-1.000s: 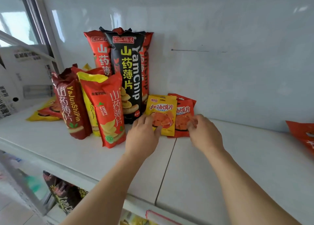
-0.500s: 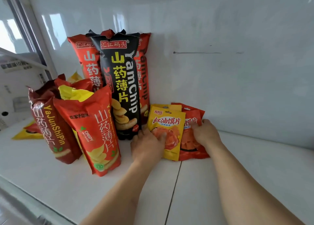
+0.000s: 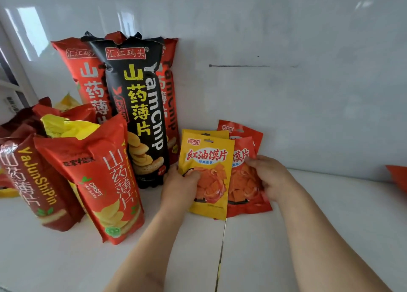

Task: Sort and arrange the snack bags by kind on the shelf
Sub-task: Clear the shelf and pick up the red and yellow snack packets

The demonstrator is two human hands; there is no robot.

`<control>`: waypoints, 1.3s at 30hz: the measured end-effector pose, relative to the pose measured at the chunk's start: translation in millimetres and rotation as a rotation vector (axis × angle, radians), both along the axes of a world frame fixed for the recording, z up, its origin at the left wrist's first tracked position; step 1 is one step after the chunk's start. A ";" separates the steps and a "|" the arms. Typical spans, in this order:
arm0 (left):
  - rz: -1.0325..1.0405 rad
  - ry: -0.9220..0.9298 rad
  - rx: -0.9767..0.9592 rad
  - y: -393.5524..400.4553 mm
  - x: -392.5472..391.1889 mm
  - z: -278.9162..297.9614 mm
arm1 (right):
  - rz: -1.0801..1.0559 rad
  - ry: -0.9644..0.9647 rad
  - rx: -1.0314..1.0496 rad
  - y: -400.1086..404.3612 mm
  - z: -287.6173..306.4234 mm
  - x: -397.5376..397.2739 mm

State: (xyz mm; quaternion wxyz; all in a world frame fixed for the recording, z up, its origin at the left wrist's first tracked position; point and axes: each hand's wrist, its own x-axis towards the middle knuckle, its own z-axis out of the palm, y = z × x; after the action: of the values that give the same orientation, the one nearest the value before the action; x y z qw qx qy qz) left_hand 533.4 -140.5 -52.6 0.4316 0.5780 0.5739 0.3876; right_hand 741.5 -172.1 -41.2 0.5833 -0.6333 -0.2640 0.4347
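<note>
**Both hands on the small flat packs at mid-frame**

The left hand [image 3: 180, 184] grips the left edge of the small yellow pack [image 3: 207, 175], thumb pressed on its front over the printed chips, fingers hidden behind. The right hand [image 3: 267, 179] grips the right side of the small red pack [image 3: 244, 181], thumb on its front. Both packs stand tilted back at the centre of the frame on the white shelf [image 3: 308, 225], the yellow one overlapping the red one's left part. Behind each, a second pack of the same colour peeks out at the top.

The yellow pack reads 红油馍片 in red, with a small red logo above that is too small to make out; the red pack shows 馍片, the rest covered.

Left of the hands, just beside the left one, stands the tall black bag [image 3: 136, 106], marked 汇江码头, 山药薄片 and "YamChip". Two tall red bags [image 3: 90, 80] of the same make flank it against the white back wall [image 3: 286, 49]. In the lower left stand a red bag [image 3: 103, 181] with 山药薄片 and "CRISPY", and a dark red bag [image 3: 33, 177] reading "YaJunShiPin". At the right edge, a corner of another red pack [image 3: 398, 177] shows.
</note>
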 end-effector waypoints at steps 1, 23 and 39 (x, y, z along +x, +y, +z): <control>-0.012 -0.045 -0.012 -0.4 -1.9 1.9 | 0.008 0.031 0.004 -0.9 -0.1 -0.8; -0.479 -0.280 -0.268 -51.5 50.0 10.4 | -0.209 0.021 0.071 -107.8 26.9 39.9; -0.358 -0.094 -0.163 -115.8 159.9 7.0 | -0.226 0.102 0.001 -176.9 29.6 143.5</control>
State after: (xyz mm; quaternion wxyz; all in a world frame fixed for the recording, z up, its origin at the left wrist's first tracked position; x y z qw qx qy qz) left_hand 693.3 -256.2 -45.6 0.5653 0.6152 0.4709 0.2833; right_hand 885.0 -349.0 -11.5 0.6414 -0.6359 -0.1613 0.3978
